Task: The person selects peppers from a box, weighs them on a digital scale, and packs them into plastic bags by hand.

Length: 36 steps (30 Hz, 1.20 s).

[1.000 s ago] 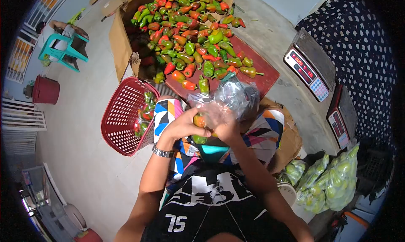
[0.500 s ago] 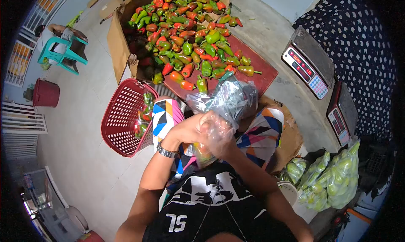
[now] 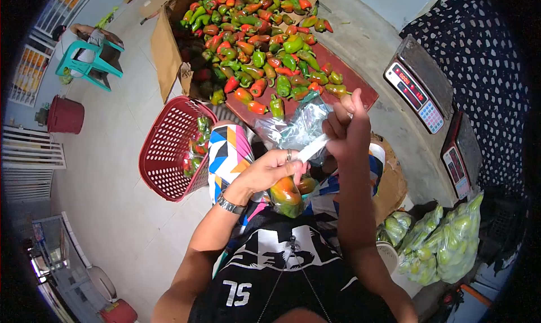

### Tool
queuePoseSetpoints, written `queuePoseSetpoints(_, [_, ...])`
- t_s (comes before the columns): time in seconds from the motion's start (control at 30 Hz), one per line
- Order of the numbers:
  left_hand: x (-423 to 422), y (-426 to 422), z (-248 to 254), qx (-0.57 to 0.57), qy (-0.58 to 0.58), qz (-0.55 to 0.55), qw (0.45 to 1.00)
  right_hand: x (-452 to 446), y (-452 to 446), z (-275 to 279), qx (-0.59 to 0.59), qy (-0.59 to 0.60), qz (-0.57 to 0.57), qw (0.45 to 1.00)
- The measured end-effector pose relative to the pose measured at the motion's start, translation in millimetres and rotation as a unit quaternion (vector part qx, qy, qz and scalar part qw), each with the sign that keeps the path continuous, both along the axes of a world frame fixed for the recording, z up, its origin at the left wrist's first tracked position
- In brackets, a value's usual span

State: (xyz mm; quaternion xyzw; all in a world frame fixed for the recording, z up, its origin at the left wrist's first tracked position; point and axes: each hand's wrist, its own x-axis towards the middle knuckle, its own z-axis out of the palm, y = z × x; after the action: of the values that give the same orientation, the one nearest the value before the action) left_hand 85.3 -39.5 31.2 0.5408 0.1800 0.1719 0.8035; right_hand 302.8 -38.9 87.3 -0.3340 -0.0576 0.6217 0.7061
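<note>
My left hand [image 3: 270,171], with a watch on its wrist, is closed on the neck of a clear plastic bag of peppers [image 3: 286,196] above my lap. The bag's top is drawn into a tight, twisted strip [image 3: 311,149] that runs up to the right. My right hand [image 3: 348,125] grips the far end of this strip, its fingers curled. Just beyond my hands lie loose clear plastic bags [image 3: 304,123], beside the red board [image 3: 349,92] with peppers on it.
A cardboard box [image 3: 166,52] spills red and green peppers [image 3: 253,41]. At the left stands a red basket [image 3: 155,148] holding bagged peppers. Two scales [image 3: 414,89] and bags of green produce [image 3: 456,238] are on the right. A person [image 3: 84,38] is near a teal chair [image 3: 76,63].
My right hand has moved up and right, away from my left, pulling the bag's top into a taut strip. The peppers in the bag now show below my left hand.
</note>
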Motion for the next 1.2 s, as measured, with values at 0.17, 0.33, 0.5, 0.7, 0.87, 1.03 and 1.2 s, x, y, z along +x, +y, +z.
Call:
queuePoseSetpoints(0.17, [-8.6, -7.3, -20.9, -0.034, 0.016, 0.042, 0.998, 38.7, 16.4, -18.7, 0.050, -0.143, -0.027, 0.988])
queuePoseSetpoints(0.33, [-27.3, -0.1, 0.5, -0.022, 0.056, -0.044, 0.997, 14.5, -15.9, 38.1, 0.229, -0.803, -0.015, 0.550])
queuePoseSetpoints(0.5, [-33.2, 9.9, 0.0, -0.037, 0.071, -0.108, 0.991, -39.4, -62.3, -5.6, 0.277, -0.834, 0.261, 0.400])
queuePoseSetpoints(0.7, [-39.1, 6.3, 16.9, 0.007, 0.095, -0.102, 0.990, -10.1, -51.1, 3.1, 0.298, -0.811, 0.382, 0.328])
queuePoseSetpoints(0.87, [-38.7, 25.8, 35.0, 0.065, 0.064, -0.040, 0.995, 9.7, -0.6, 39.6, 0.418, -0.738, 0.341, 0.404])
queuePoseSetpoints(1.03, [-42.1, 52.2, 30.7, 0.166, 0.053, 0.041, 0.984, 21.9, 27.5, 59.6, 0.321, -0.775, 0.309, 0.448])
queuePoseSetpoints(1.2, [-49.8, 57.6, 35.1, 0.508, 0.211, 0.153, 0.821, 0.3, 25.5, 42.7, 0.296, -0.701, 0.300, 0.575])
